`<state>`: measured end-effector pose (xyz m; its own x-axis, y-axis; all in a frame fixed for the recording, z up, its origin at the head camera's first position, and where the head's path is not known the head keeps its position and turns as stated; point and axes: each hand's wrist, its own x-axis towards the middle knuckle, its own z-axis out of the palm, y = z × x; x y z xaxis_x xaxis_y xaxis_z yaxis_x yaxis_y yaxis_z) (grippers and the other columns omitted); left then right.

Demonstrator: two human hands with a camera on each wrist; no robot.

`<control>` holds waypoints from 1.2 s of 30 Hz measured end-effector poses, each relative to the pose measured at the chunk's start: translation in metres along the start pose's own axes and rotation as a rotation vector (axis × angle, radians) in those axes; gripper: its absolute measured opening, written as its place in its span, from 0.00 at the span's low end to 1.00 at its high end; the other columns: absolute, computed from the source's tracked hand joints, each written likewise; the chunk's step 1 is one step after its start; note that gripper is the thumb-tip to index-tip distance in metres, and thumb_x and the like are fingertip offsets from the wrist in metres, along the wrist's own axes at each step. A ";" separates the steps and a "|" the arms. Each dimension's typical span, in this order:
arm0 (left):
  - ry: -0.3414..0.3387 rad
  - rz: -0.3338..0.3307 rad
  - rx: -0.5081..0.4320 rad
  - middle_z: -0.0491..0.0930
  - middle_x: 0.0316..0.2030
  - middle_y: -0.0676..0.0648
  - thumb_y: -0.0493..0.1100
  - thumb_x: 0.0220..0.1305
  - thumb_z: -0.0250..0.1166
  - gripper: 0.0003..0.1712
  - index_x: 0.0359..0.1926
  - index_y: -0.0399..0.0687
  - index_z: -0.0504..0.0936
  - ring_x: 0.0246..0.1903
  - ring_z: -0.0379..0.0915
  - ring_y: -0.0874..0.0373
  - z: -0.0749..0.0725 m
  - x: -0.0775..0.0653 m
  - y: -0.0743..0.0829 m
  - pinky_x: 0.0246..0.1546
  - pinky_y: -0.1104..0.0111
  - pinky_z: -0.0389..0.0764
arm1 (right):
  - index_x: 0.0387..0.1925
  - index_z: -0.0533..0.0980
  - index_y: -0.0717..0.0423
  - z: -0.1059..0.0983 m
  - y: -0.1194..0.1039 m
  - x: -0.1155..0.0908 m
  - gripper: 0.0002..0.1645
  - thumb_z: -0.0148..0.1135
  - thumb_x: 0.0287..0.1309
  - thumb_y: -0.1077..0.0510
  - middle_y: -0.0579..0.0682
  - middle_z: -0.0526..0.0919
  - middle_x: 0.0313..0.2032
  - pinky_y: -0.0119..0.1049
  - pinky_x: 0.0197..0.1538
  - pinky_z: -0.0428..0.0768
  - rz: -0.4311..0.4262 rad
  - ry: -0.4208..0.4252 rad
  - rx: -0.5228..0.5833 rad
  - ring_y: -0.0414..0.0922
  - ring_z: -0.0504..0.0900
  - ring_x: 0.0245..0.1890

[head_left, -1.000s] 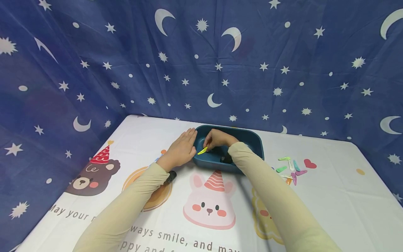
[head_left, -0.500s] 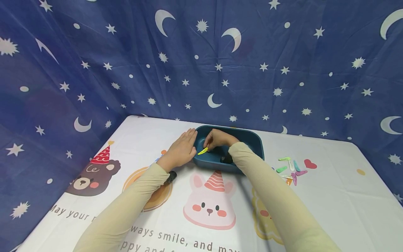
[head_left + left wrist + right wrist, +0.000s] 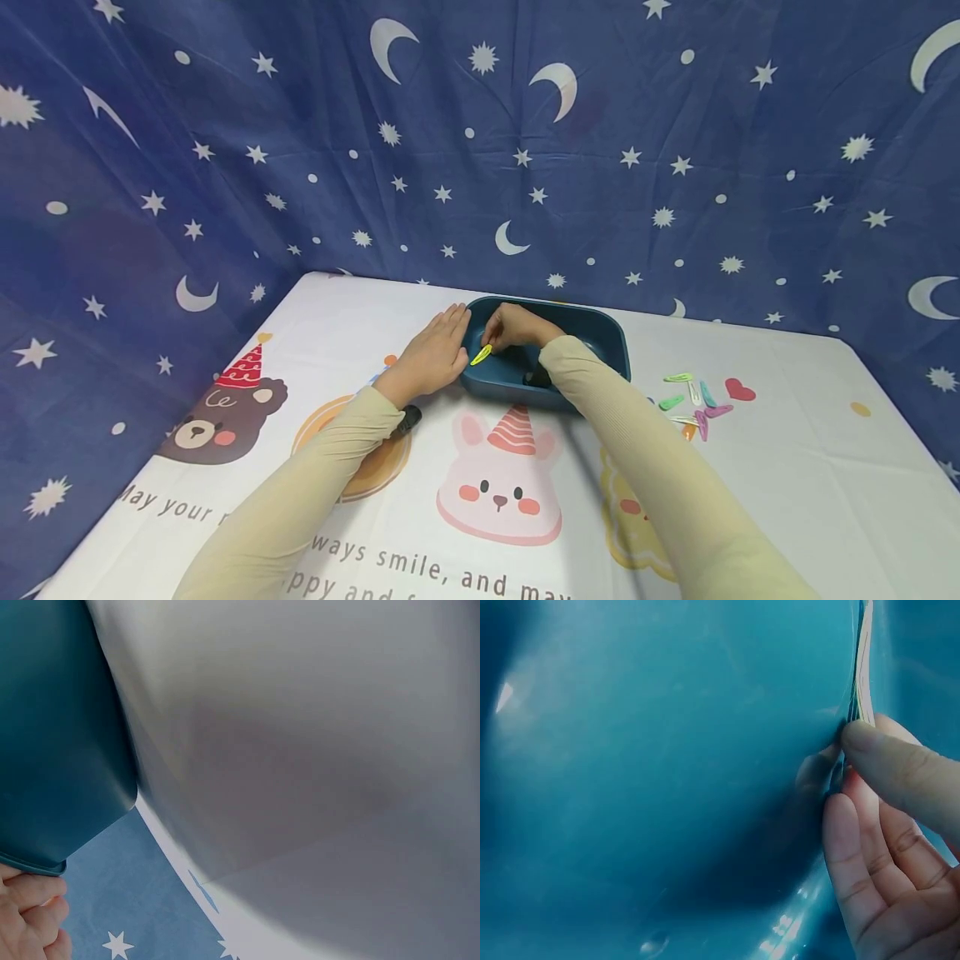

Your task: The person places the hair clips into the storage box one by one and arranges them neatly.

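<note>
Yellow clip (image 3: 481, 356) tipped steeper, jutting leftward from right grip (image 3: 519, 326).

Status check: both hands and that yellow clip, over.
Right hand pinches yellow clip inside blue tub. Left hand against tub's left end. Loose clips right of tub, nothing visibly in the way.

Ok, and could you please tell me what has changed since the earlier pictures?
Only a little: the right hand, pinching the yellow clip, has shifted slightly left, and the clip now slants more steeply. Nothing was newly grasped or released. The left hand, the box and the loose clips stayed as they were.
</note>
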<state>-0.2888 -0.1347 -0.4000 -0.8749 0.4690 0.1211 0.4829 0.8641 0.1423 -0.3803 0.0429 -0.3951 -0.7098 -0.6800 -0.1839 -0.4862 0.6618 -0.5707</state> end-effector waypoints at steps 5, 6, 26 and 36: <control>0.007 0.004 -0.011 0.49 0.72 0.36 0.43 0.67 0.44 0.35 0.70 0.31 0.51 0.73 0.42 0.46 0.000 0.001 0.000 0.73 0.57 0.47 | 0.32 0.85 0.64 -0.001 -0.003 0.000 0.08 0.65 0.47 0.72 0.56 0.87 0.32 0.28 0.38 0.81 -0.009 0.016 -0.009 0.37 0.78 0.27; 0.007 0.004 -0.011 0.49 0.72 0.36 0.43 0.67 0.44 0.35 0.70 0.31 0.51 0.73 0.42 0.47 0.000 0.001 0.000 0.73 0.57 0.47 | 0.32 0.84 0.64 -0.002 -0.004 0.000 0.08 0.65 0.47 0.71 0.56 0.87 0.32 0.28 0.37 0.81 -0.010 0.019 -0.011 0.37 0.78 0.27; -0.001 0.002 -0.015 0.49 0.72 0.37 0.44 0.67 0.44 0.35 0.71 0.32 0.50 0.74 0.40 0.48 -0.001 0.001 0.001 0.74 0.58 0.46 | 0.41 0.82 0.65 -0.009 0.004 -0.007 0.15 0.67 0.48 0.70 0.57 0.86 0.37 0.31 0.41 0.82 0.002 -0.011 0.090 0.36 0.80 0.29; 0.008 0.003 -0.002 0.50 0.72 0.36 0.44 0.67 0.45 0.35 0.70 0.31 0.51 0.73 0.43 0.46 -0.001 0.000 0.001 0.74 0.58 0.47 | 0.45 0.80 0.65 -0.022 0.009 -0.018 0.18 0.67 0.49 0.68 0.59 0.85 0.42 0.33 0.46 0.82 0.034 -0.035 0.213 0.38 0.83 0.35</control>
<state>-0.2880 -0.1336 -0.3990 -0.8730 0.4703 0.1290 0.4857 0.8622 0.1436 -0.3829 0.0679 -0.3789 -0.7037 -0.6718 -0.2314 -0.3409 0.6050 -0.7196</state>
